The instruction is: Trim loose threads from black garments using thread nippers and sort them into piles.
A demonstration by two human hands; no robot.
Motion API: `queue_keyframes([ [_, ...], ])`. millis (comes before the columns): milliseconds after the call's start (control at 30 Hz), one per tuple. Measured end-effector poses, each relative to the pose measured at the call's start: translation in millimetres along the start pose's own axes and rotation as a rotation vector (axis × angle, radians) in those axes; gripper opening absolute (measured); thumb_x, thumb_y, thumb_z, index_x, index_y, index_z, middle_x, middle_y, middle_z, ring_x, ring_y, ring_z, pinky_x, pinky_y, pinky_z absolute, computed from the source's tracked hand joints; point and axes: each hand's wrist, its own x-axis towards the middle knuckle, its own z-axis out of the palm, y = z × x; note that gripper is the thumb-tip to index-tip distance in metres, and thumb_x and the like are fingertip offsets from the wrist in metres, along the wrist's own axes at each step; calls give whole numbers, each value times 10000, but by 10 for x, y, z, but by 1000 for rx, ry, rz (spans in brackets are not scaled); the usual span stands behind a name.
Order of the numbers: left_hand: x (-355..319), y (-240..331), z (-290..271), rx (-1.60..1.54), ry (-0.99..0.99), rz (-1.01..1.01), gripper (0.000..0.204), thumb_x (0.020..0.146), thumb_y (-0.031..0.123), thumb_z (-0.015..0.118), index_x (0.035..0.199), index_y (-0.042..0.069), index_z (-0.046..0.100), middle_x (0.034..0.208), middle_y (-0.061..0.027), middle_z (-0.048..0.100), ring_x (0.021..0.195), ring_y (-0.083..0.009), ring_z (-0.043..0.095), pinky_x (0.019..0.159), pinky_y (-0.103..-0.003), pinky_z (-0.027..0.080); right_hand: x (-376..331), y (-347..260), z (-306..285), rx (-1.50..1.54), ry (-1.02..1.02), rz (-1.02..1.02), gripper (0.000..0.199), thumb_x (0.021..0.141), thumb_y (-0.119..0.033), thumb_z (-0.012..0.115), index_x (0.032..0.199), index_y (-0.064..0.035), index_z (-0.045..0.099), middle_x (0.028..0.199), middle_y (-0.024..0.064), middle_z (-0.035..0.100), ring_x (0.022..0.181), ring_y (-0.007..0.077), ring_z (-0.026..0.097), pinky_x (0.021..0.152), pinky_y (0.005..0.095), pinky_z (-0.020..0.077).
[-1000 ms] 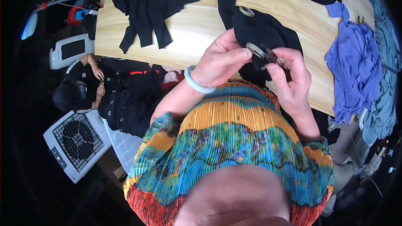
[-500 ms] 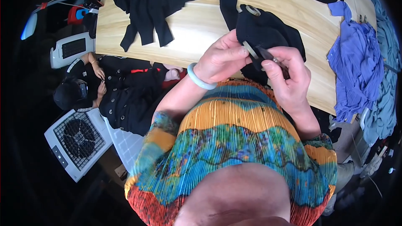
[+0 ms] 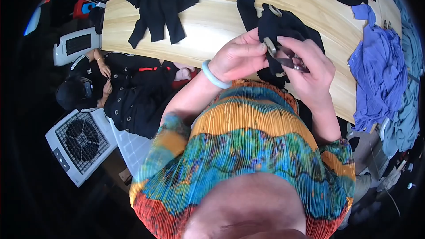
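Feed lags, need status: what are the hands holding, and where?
Both pinch the black garment at its near edge; right hand also grips small metal snips, left hand alongside.

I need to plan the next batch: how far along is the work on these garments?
Nothing looks clearly finished. In hand: the left hand pinches the black garment while the right hand holds a small metal tool, probably snips, against it. Left, it seems: another black garment and blue clothes lie loose on the wooden table.

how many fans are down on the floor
1: a white box fan lies on the floor at lower left, beside a seated person. Others may be hidden in the dark edges.
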Motion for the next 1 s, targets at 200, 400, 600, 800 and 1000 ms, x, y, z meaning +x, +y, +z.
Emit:
queue_keyframes([
  [200, -44, -1, 46, -54, 157, -28, 435, 805, 80, 495, 1219, 70, 361, 1177, -84, 451, 1108, -208, 421, 936, -372, 326, 75, 88, -10, 79, 258, 167, 175, 646, 59, 626, 797, -4, 564, 657, 27, 540, 515, 66, 443, 485, 167, 356],
  [400, -42, 17, 43, -122, 188, 6, 452, 802, 76, 498, 1228, 79, 347, 1201, -88, 433, 1124, -218, 406, 935, -380, 327, -14, 65, -77, 79, 195, 169, 188, 651, 60, 623, 821, 8, 562, 719, 33, 566, 578, 56, 464, 512, 164, 364],
  [600, 2, -44, 41, -94, 127, -31, 308, 815, 84, 484, 1119, 70, 437, 1073, -74, 513, 1037, -214, 469, 887, -376, 368, 4, 87, 99, -78, 113, -138, 348, 554, 85, 615, 882, -30, 613, 721, 58, 527, 519, 89, 529, 454, 185, 424],
  [800, 47, -3, 108, -97, 330, -25, 411, 826, 101, 471, 1221, 91, 358, 1094, -59, 489, 1037, -196, 469, 889, -380, 371, 128, 225, -12, -13, 263, 121, 131, 685, 45, 593, 802, -7, 565, 755, 48, 557, 594, 103, 505, 543, 202, 405],
  [1000, 22, 67, 54, -103, 368, -13, 439, 821, 107, 482, 1236, 98, 337, 1102, -60, 478, 1053, -201, 457, 890, -387, 370, 32, 254, -66, 140, 201, 375, 115, 736, -34, 612, 847, -14, 587, 731, 18, 570, 650, 69, 518, 593, 175, 406],
])
